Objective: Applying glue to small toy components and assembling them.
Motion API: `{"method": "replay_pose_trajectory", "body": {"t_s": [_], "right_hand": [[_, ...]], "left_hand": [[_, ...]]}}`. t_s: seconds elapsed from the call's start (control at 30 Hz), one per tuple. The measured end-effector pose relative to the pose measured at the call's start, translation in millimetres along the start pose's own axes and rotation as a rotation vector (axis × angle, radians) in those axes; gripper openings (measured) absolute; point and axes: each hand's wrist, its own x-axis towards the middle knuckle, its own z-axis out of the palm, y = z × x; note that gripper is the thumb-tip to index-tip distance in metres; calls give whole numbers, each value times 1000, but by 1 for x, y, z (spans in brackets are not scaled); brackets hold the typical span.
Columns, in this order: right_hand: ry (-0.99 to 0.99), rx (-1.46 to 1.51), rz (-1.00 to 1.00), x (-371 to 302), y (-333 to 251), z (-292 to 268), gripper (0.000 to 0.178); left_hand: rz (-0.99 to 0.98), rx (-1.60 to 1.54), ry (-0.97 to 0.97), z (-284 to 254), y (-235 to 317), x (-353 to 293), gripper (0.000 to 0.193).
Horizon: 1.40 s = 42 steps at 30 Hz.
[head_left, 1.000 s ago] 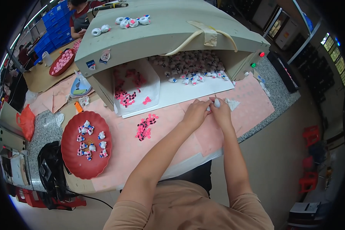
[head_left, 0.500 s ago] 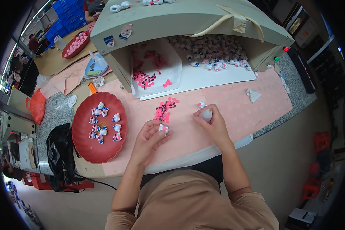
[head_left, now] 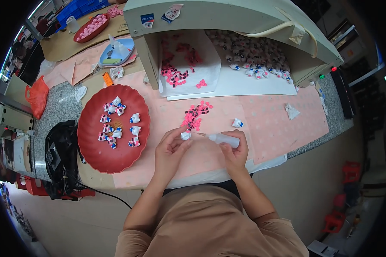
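Between the fingertips of my left hand (head_left: 170, 150) is a small white figurine (head_left: 185, 135). My right hand (head_left: 236, 153) is closed around a translucent squeeze bottle (head_left: 224, 139), held on its side. Its thin tip points left and reaches close to the figurine; whether they touch I cannot tell. Just beyond my left hand lies a loose pile of small pink and dark oval pieces (head_left: 196, 115). Another white and blue figurine (head_left: 237, 123) rests on the pink table covering, a little beyond my right hand.
A red scalloped tray (head_left: 94, 154) with several figurines stands at the left. Beyond the work area is a grey-green open-fronted housing (head_left: 227, 17), with a paper sheet of pink pieces and many figurines inside. A blue tray (head_left: 105, 58) and an orange tool (head_left: 107, 79) lie at the back left.
My right hand has turned the bottle sideways, bringing its tip leftward to the figurine in my left hand. The whole view has shifted slightly.
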Motion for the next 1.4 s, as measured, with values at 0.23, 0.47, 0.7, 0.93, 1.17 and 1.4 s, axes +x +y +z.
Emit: {"method": "replay_pose_trajectory", "body": {"t_s": [0.23, 0.47, 0.7, 0.93, 1.17, 1.4], "right_hand": [[-94, -243, -205, -2, -6, 0, 29], [-105, -286, -217, -1, -6, 2, 30], [-115, -286, -240, -1, -6, 3, 31], [-141, -244, -278, -1, -3, 2, 29], [-120, -259, -230, -1, -6, 1, 26], [-109, -217, -234, -1, -6, -1, 22]], "left_hand": [[76, 172, 16, 5, 0, 1, 45], [90, 176, 45, 5, -5, 1, 43], [92, 206, 33, 6, -2, 0, 42], [97, 213, 27, 8, 0, 0, 41], [39, 147, 11, 6, -3, -1, 41], [1, 50, -5, 6, 0, 0, 40]]}}
